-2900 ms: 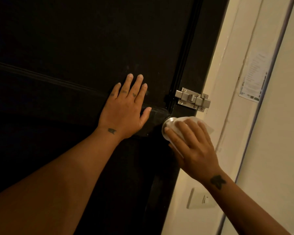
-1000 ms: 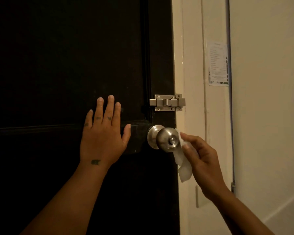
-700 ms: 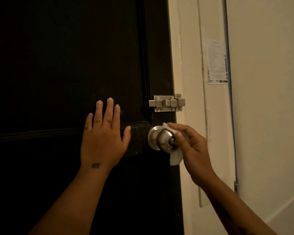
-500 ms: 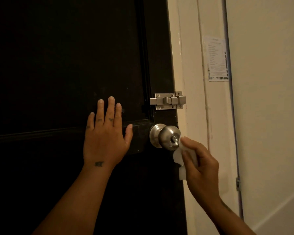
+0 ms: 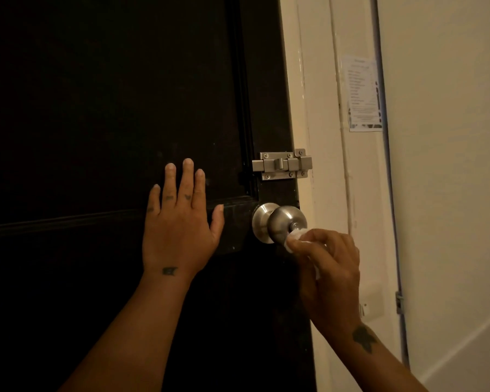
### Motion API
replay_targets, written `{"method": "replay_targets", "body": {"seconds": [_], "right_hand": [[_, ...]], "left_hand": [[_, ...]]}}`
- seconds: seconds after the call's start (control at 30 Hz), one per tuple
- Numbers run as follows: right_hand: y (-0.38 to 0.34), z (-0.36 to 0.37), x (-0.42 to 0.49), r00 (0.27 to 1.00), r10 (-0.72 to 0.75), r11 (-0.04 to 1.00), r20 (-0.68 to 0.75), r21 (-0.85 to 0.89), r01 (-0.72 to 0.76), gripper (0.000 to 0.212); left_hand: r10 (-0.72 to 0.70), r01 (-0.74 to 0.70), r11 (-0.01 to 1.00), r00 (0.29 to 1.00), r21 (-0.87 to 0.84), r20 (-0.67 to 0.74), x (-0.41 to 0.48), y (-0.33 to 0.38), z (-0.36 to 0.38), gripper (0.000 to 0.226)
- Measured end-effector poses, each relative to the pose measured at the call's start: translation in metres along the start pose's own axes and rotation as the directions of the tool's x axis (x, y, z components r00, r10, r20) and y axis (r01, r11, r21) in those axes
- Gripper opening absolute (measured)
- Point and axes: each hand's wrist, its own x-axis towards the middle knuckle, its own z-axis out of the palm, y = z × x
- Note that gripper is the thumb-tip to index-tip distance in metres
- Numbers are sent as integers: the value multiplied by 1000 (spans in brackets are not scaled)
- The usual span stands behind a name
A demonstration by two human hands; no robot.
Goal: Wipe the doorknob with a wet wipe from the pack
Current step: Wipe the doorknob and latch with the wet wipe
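Pressing our left hand (image 5: 178, 230) flat on the dark door (image 5: 96, 108), we keep its four fingers straight and close together and the thumb spread out toward the one doorknob (image 5: 283, 223). The thumb tip stops just short of the knob's round base plate, and this hand holds nothing.

Our right hand (image 5: 328, 267) comes in from below and to the right of the doorknob. Its fingers are curled, pinching one white wet wipe (image 5: 296, 236). A bunched end of the wipe sticks out past the fingertips and touches the lower right of the knob's face, just under the small centre button. A little more of the wipe shows pale under the palm; the rest is hidden inside the hand.

We count two hands, one knob and one wipe. Straight above the doorknob sits a single metal slide bolt (image 5: 282, 164), fixed at the door's edge. To the right of the knob runs the cream door frame (image 5: 320, 108), and higher up to the right one printed paper notice (image 5: 362, 93) is stuck there, its text too small to read. One thin blue line (image 5: 388, 179) runs down the wall (image 5: 450, 165) beyond it. Below and right of the knob, one pale wall plate (image 5: 372, 302) shows partly behind our right wrist.
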Motion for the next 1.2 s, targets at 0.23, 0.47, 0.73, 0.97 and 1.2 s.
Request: {"method": "replay_targets", "body": {"seconds": [0.23, 0.47, 0.73, 0.97, 1.2], "right_hand": [[-11, 4, 23, 999, 27, 1000, -28, 8, -27, 21], [3, -7, 4, 998, 48, 999, 27, 0, -48, 18], [-14, 5, 21, 995, 101, 995, -25, -22, -101, 24], [-13, 4, 11, 993, 108, 994, -36, -5, -109, 18], [-24, 12, 32, 991, 112, 994, -75, 3, -112, 22]], "left_hand": [[-6, 6, 1000, 1000, 6, 3, -1, -1, 0, 66], [4, -4, 1000, 1000, 3, -7, 0, -1, 1, 64], [-2, 2, 1000, 1000, 1, -11, 1, -1, 1, 65], [6, -6, 1000, 1000, 4, -21, 0, -1, 2, 64], [2, -2, 1000, 1000, 8, -14, 0, -2, 0, 64]]}}
